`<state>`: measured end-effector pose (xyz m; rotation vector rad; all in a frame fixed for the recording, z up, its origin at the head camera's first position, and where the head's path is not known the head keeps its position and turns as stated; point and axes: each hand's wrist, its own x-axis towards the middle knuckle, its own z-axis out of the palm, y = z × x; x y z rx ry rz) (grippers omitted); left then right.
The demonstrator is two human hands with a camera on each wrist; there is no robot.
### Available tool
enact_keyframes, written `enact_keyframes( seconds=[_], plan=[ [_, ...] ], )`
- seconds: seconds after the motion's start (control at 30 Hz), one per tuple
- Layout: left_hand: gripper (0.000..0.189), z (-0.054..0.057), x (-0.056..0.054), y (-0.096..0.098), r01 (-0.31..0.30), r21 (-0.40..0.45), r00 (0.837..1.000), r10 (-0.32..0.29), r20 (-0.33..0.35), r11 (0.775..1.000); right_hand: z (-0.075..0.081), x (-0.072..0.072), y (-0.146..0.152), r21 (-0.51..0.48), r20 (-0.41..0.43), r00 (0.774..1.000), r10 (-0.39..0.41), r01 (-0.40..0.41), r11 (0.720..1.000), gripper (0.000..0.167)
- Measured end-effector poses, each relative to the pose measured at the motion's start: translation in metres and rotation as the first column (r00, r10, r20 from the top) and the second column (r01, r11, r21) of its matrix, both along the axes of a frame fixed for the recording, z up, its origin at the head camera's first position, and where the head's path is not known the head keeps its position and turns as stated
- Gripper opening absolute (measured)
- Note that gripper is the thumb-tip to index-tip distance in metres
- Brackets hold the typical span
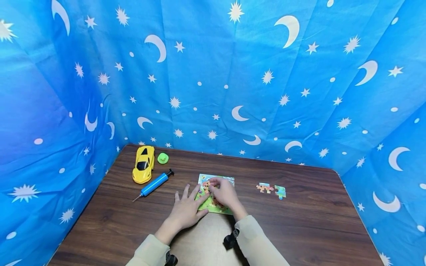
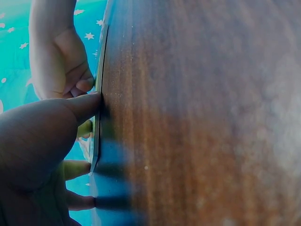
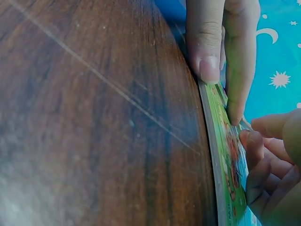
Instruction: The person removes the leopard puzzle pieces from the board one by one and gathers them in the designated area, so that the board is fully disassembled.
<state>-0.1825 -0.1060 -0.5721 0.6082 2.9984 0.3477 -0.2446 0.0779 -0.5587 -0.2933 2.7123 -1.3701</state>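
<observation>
A small jigsaw puzzle board [image 1: 217,211] with a green and blue cartoon picture lies on the table between the hands. My left hand [image 1: 186,211] rests spread at the board's left edge; its thumb and forefinger [image 3: 237,89] touch the board, fingers fairly straight. Over the upper middle of the board, my right hand [image 1: 225,192] has its thumb and fingertips drawn together at a puzzle piece [image 1: 205,184] with an orange cartoon figure. The fingers hide much of that piece. In the right wrist view, the right hand [image 3: 275,162] is curled just above the board [image 3: 223,165].
Two loose puzzle pieces lie to the right, one with an orange figure [image 1: 264,187] and one green-blue [image 1: 280,191]. At the left are a yellow toy car [image 1: 143,165], a green toy duck [image 1: 163,158] and a blue toy syringe [image 1: 154,184]. A starry blue curtain [image 1: 213,74] surrounds the wooden table [image 1: 316,214].
</observation>
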Motion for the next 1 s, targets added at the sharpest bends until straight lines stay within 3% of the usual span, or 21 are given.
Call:
enact_keyframes(
  seconds=[0.43, 0.77, 1.0],
  plan=[
    [0.06, -0.002, 0.0, 0.002, -0.001, 0.008, 1.0, 0.001, 0.0, 1.0, 0.003, 0.0, 0.009, -0.019, -0.047, 0.999, -0.024, 0.023, 1.0, 0.019],
    [0.059, -0.002, 0.0, 0.002, -0.008, 0.008, 1.0, 0.008, -0.006, 1.0, 0.003, 0.001, 0.051, -0.036, -0.103, 0.987, -0.126, 0.123, 0.992, 0.017],
    [0.059, -0.003, 0.0, 0.0, -0.006, 0.018, 1.0, 0.006, -0.005, 1.0, 0.001, 0.005, 0.086, -0.041, -0.073, 0.977, -0.2, 0.198, 0.979, 0.019]
  ],
)
